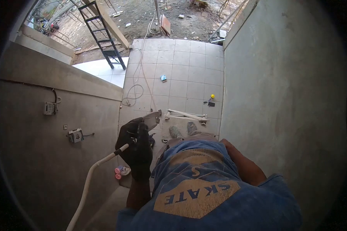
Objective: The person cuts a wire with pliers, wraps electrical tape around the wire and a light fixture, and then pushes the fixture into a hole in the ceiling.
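On my left hand (139,156) is a black glove, and its fingers are closed round a grey, stained tool (152,120); most of its body is hidden in the glove, so I cannot make out its kind. A thick cream hose (89,177) with a dark end fitting meets the hand and curves down toward the lower left. My right forearm (245,163) bends in at my side, and the hand itself is hidden behind the blue shirt (235,208).
Close to my feet lies a white folded frame (187,115). A thin hose (144,73) loops across the tiles. Farther off are a blue box (163,78), a phone-like dark item (211,104) and a black ladder (100,32). Electrical boxes (76,135) jut from the left wall.
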`<action>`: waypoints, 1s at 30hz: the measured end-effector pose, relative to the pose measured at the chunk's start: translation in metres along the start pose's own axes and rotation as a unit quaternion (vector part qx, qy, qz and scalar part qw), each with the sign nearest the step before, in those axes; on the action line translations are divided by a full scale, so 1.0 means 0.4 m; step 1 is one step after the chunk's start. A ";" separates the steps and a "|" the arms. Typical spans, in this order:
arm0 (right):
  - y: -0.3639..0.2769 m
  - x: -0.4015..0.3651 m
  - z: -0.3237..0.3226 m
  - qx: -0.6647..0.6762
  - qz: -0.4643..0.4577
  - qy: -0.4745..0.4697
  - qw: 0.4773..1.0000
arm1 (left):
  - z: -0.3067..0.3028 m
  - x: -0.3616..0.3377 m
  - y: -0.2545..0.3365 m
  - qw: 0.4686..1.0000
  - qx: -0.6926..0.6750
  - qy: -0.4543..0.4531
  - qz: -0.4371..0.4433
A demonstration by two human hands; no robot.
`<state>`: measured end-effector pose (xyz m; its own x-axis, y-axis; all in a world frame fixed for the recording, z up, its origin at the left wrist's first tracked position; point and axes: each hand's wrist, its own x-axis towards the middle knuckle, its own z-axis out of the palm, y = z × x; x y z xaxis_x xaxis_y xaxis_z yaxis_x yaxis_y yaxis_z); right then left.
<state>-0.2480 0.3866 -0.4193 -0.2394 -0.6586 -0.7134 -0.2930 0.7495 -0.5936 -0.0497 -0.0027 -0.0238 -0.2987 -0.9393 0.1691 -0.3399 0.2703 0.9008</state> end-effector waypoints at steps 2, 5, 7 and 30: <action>-0.088 -0.042 -0.077 -0.029 0.032 -0.004 0.999 | -0.004 0.003 -0.022 0.999 0.027 0.002 0.043; -0.204 -0.102 -0.223 -0.209 -0.017 -0.132 0.969 | -0.013 0.008 -0.001 1.000 -0.002 -0.009 -0.005; -0.239 -0.158 -0.329 -0.073 0.111 -0.137 0.982 | -0.008 0.013 0.002 1.000 -0.003 -0.006 0.013; -1.189 -0.372 -0.366 0.354 -0.093 -0.204 0.908 | 0.033 -0.013 -0.032 0.990 0.045 0.013 0.131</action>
<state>-0.2085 0.1184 0.0237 0.1582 -0.8065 -0.5697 0.4089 0.5787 -0.7056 -0.0557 0.0014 -0.0413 -0.3652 -0.8390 0.4033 -0.3324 0.5222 0.7854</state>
